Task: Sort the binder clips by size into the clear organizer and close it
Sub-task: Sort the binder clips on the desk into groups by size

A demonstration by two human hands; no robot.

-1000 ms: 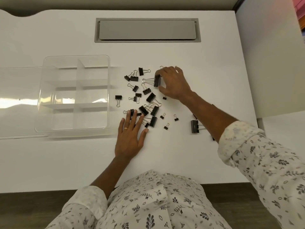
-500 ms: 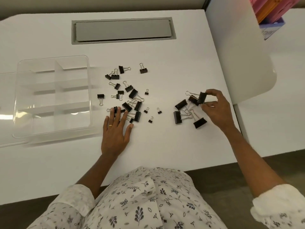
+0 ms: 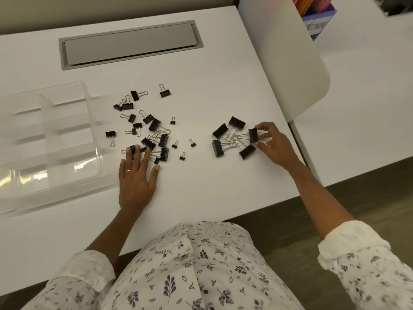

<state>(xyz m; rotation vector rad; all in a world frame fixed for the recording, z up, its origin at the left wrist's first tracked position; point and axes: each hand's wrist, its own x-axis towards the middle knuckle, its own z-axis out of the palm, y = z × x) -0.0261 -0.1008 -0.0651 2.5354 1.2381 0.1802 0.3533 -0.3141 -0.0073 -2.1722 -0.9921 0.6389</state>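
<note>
I sit at a white desk. A long grey cover is set into the desk top, far from me. To the right stands a white side panel, and past it there are bright folders in a holder. Under the desk edge the floor is brown.

On my left sits the clear box with its little walls inside. It is open and I see no clips in it. Just beside it, in the middle of the desk, lies a messy bunch of black clips, small ones and middle ones mixed. A few tiny ones lie apart on the right side of the bunch. Further right is a small group of big clips, close together with their wire handles crossing.

My left hand lies flat on the desk with the fingers spread, and the fingertips rest on the near edge of the messy bunch. It grips nothing. My right hand reaches out to the big group and pinches one big clip between thumb and fingers, right by the others
</note>
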